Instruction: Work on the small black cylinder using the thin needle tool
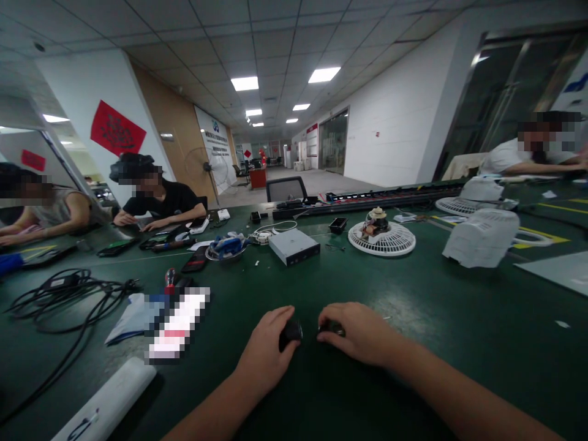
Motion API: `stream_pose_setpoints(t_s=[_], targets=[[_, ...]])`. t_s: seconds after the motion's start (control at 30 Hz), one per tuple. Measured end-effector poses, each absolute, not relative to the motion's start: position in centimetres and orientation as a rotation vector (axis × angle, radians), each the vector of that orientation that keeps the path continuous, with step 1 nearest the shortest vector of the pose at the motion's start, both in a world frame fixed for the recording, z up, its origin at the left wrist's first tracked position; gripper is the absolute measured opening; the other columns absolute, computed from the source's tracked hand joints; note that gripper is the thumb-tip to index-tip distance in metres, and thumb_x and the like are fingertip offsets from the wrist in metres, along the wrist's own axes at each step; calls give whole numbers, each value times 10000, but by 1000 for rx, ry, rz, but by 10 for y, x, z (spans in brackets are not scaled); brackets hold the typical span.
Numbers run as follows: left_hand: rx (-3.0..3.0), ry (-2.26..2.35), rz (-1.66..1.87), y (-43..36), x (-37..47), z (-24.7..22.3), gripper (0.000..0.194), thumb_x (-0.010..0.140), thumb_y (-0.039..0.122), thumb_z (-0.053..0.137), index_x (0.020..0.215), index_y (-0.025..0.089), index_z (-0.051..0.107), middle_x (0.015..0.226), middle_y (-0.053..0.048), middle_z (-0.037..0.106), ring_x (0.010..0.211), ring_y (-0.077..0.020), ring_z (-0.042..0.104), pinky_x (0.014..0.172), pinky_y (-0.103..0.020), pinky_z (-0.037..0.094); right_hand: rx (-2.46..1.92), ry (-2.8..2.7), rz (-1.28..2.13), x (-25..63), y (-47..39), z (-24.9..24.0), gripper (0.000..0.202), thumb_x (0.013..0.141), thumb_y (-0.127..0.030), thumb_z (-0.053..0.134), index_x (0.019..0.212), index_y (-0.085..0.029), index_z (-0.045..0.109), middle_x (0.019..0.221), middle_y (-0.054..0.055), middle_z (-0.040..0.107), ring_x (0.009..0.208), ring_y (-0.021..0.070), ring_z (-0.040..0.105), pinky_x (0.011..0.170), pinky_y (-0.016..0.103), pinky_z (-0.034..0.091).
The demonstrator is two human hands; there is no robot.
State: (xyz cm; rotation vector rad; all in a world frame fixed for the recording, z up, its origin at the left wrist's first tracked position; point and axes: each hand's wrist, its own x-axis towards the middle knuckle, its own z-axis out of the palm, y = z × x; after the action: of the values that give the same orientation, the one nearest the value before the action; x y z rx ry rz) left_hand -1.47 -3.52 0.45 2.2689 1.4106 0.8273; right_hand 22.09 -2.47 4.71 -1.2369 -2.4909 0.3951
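Note:
Just above the green table (395, 392), my left hand (266, 344) is curled around a small black object (293, 332), thumb below and fingers on top. A narrow gap to the right, my right hand (361, 331) pinches another small dark object (337, 329) with a shiny surface. The two objects face each other and do not touch. My fingers cover much of both, so I cannot tell their kind. Beyond my hands lies a grey optical disc drive (294, 246), its dark front turned toward me.
To the right are a white fan grille (382, 240) with a motor on it and a white plastic housing (482, 239). Black cables (68, 300), a screwdriver (170, 278), a blurred-out bright screen (181, 321) and a white bar-shaped case (108, 401) lie left. Other people (158, 199) sit around the table.

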Motion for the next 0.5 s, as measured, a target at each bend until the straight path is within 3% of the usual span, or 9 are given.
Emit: stream_pose_setpoints(t_s=[0.17,0.37,0.5], targets=[[2316,1454,792,-36,-14,10,312,793,186,736,1103,215,712,1277,-115,657,1224,-327,568,1042,-562,439,-1113,-2373,434,213,-33,45,260,863,-174,580,1079,-212,722,952,53,739,779,199,676,730,325,514],[2321,1375,834,-42,-10,18,338,817,200,742,1144,250,674,1117,-48,721,1055,-272,641,935,-460,504,-995,-2285,463,213,-34,42,331,913,-130,522,1121,-285,727,1178,59,653,836,161,663,742,299,529],[2370,1337,843,-46,-7,19,387,787,201,789,1155,233,670,1082,-51,734,991,-266,657,882,-430,515,-950,-2262,536,211,-35,40,258,889,-133,595,1077,-251,727,994,44,693,833,171,660,733,288,526]])
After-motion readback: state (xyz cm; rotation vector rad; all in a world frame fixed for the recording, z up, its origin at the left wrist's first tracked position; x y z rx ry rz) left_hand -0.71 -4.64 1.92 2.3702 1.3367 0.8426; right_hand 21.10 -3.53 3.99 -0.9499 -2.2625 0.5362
